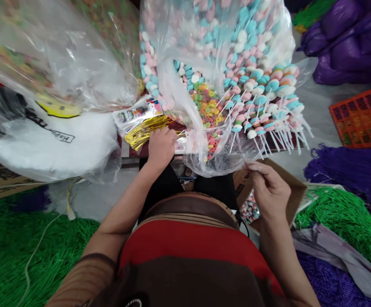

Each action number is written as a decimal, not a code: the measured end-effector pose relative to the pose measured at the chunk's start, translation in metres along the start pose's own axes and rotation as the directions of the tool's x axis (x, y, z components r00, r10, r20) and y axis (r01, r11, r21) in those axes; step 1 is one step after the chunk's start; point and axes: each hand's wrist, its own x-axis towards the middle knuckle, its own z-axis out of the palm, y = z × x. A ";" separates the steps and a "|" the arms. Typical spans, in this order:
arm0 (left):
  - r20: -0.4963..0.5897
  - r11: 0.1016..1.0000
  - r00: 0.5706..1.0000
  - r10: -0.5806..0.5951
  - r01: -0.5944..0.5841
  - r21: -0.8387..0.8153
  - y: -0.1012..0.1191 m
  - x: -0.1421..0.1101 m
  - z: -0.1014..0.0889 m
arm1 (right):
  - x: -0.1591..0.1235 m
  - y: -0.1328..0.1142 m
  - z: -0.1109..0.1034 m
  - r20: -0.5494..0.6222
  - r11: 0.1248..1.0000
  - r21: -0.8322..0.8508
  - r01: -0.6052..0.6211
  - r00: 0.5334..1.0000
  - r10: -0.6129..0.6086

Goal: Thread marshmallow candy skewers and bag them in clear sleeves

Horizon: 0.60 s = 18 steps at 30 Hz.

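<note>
some gold strips (139, 134) lay mid-frame at my left hand (161, 149), its hold unclear; right of centre, my right hand (271, 187) had fingers pinched narrow beside a clear bag (204, 168).

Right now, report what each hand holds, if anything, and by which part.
Cannot tell: the left hand is at the gold strips, the right hand by the clear bag, both grips unclear.

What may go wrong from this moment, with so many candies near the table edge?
The clear bag sags over the table edge; ring-shaped pieces inside might slide and spill. Candies on sticks jut out near the right hand, so a careless sweep may knock some down. Gold strips at the left hand might scatter if dragged.
</note>
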 end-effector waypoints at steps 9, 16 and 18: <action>-0.298 0.864 0.954 0.042 -0.185 -0.469 0.005 -0.017 -0.030 | 0.047 -0.046 0.064 0.211 0.893 0.386 -0.231 0.965 0.159; -0.053 0.713 0.998 0.027 -0.057 -0.699 0.032 -0.022 -0.038 | 0.069 -0.057 0.094 0.305 0.824 0.494 -0.277 0.943 0.134; 0.137 0.554 0.991 0.014 0.107 -0.826 0.037 -0.021 -0.038 | 0.067 -0.055 0.094 0.238 0.857 0.457 -0.238 0.961 0.140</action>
